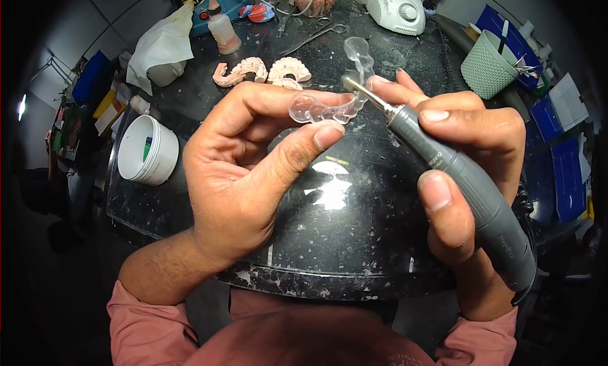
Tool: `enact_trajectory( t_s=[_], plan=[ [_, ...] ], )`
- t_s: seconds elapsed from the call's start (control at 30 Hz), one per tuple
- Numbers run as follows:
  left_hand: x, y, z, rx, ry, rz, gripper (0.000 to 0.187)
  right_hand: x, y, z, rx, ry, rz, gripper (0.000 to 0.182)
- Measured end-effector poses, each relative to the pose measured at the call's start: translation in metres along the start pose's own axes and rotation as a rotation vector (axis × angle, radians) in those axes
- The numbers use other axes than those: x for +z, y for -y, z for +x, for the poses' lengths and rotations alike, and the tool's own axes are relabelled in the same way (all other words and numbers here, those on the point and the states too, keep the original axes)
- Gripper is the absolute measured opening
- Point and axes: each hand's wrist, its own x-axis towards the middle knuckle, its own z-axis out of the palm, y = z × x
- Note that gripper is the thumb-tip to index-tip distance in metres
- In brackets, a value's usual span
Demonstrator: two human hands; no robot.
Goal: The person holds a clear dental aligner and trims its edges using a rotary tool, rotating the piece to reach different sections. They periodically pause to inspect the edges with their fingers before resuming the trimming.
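Observation:
Between thumb and index finger, my left hand point(244, 157) pinches a clear dental aligner point(339, 112) above the middle of the table. Its far end curves up and away from me, beyond my fingertips. My right hand point(472, 138) wraps round a dark grey dental handpiece point(465, 176), held like a pen and slanting up to the left. The narrow metal bur point(364, 90) at its tip overlaps the inner curve of the aligner in this view. A fingertip of my right hand is close beside the aligner's far arm.
Pinkish dental models point(288, 71) lie behind my left hand, with scissors point(323, 36) farther back. A white tub point(149, 150) stands at left, a bottle point(223, 33) at back left. The white control unit point(396, 10) and a woven basket point(487, 65) are at back right.

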Motion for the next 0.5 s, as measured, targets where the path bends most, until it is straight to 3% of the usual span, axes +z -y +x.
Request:
enact_trajectory(
  t_s=[0.23,0.33,0.4,0.5],
  plan=[
    [-0.0023,0.0002,0.0005,0.044,0.010,0.028,0.018,0.0041,-0.0001,-0.0003,-0.025,-0.046,0.072,0.038],
    [-0.0037,0.0006,0.0005,0.017,0.035,0.010,0.017,0.0033,-0.0031,-0.0007,-0.091,0.042,0.028,0.038],
    [-0.0030,0.0010,0.0010,0.014,0.025,-0.007,0.017,0.0055,-0.0034,-0.0009,-0.080,-0.030,0.049,0.040],
    [-0.0038,0.0030,0.0003,-0.014,0.027,-0.040,0.017,0.0015,-0.0021,0.0006,-0.109,0.080,0.020,0.042]
  ],
)
